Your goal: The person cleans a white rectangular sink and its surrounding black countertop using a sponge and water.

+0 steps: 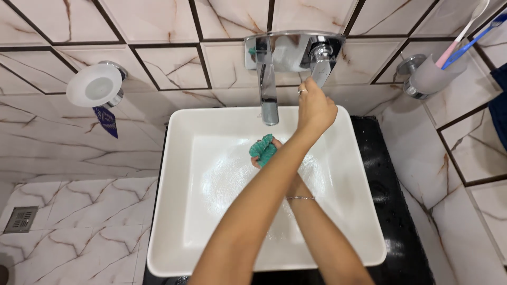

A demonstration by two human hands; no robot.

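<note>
My left hand (315,109) reaches across to the chrome tap handle (320,59) on the wall and grips its lower end; a ring shows on one finger. My right hand (257,160), mostly hidden under my left forearm, holds a crumpled green cloth (263,149) just below the chrome spout (269,100). A thin bracelet sits on my right wrist. Both arms cross above the white square basin (211,121), whose bottom looks wet.
A black counter (383,174) edges the basin on the right. On the marble-tiled wall hang a white soap dish (95,84) at the left and a grey cup with toothbrushes (435,74) at the right. A floor drain (21,219) lies lower left.
</note>
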